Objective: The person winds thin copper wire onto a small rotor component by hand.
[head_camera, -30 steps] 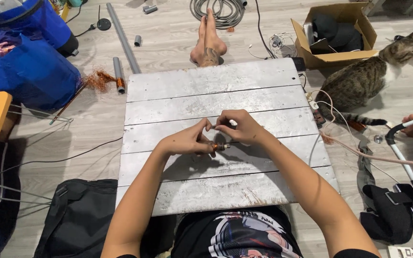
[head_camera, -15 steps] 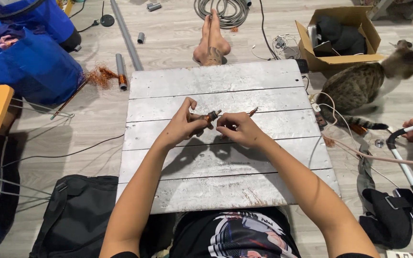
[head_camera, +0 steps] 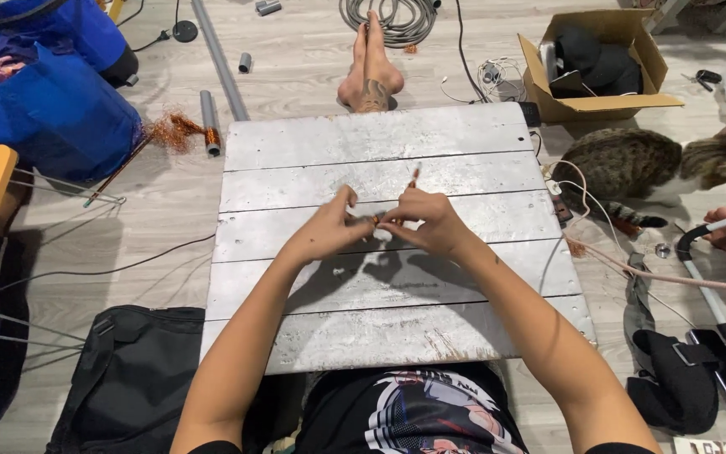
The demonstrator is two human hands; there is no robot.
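Observation:
My left hand and my right hand meet over a white-painted plank board on my lap. Between their fingertips they pinch a short piece of copper-coloured wire. One end of it sticks up past my right fingers. Both hands hover just above the board's middle plank and cast shadows on it.
Another person's bare feet rest past the board's far edge. A tabby cat lies to the right, next to a cardboard box. Blue bags, grey pipes, a copper wire tangle, a black bag and cables surround the board.
My hands have shifted slightly on the board while still working the wire between them. The cat has moved and turned its head to the right.

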